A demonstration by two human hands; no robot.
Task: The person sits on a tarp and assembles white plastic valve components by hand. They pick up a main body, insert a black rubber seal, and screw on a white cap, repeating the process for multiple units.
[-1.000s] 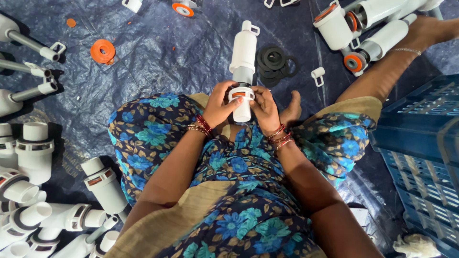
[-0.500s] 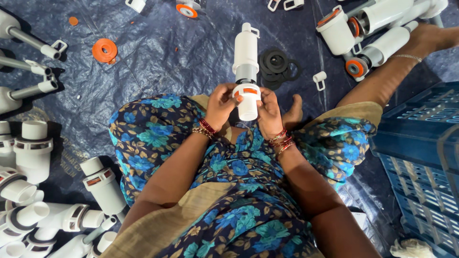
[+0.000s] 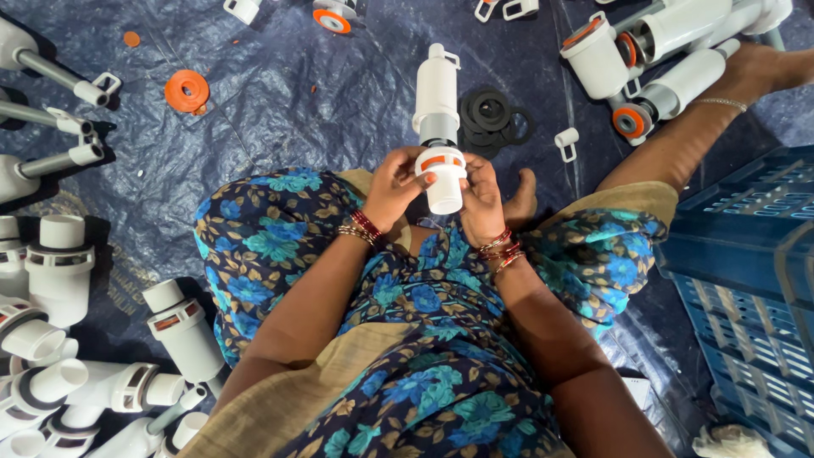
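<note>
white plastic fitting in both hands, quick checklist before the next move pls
1. Left hand grips the collar of the white fitting: ok
2. Right hand supports the other side: ok
3. Orange ring seated evenly all round: cannot tell, fingers hide part
4. Fitting held clear of the tarp: ok
5. Black gaskets lying close beyond the fitting: ok
6. Lower end cap fully tight: cannot tell
</note>
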